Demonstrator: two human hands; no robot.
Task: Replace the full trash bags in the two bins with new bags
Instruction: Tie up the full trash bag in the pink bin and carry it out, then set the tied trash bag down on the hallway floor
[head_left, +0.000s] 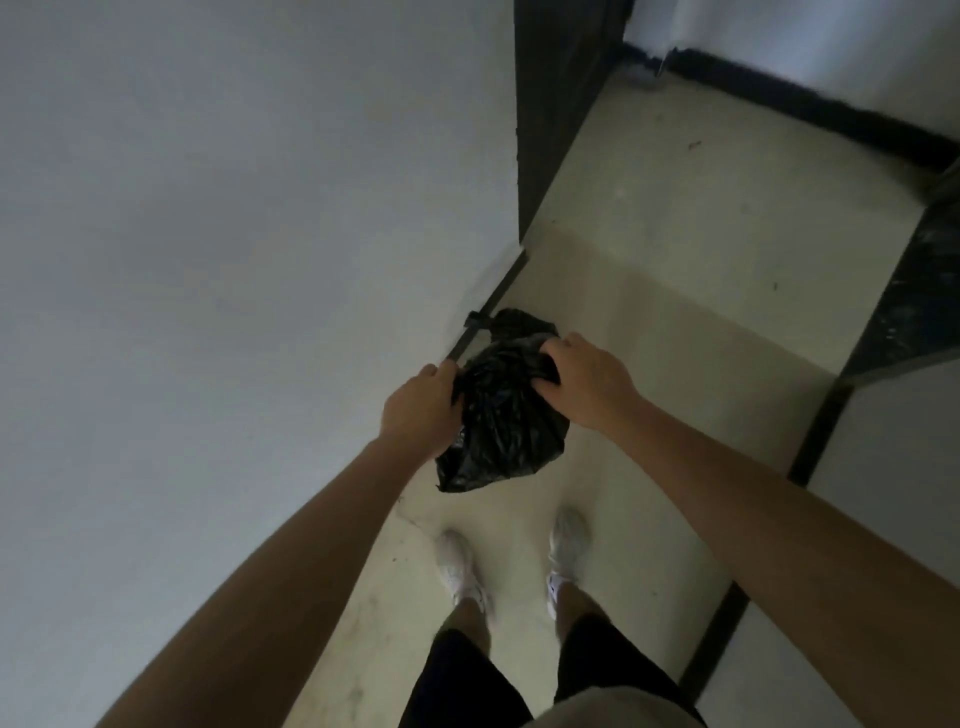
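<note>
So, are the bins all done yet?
Can't tell what's done: no bin is in view. In hand: left hand and right hand grip a crumpled black bag, held up over the floor. Left: likely bagging bins, since none shows a new bag.

One view, worn on the head, wide-angle. It faces steeply down and slightly forward, along a pale smooth floor (675, 338) beside a plain grey-white wall (208, 208). The left hand (421, 405) and right hand (589, 379), gripping a crumpled black plastic bag (504, 421), sit mid-frame, near the camera; white shoes (460, 566) lie below.
</note>
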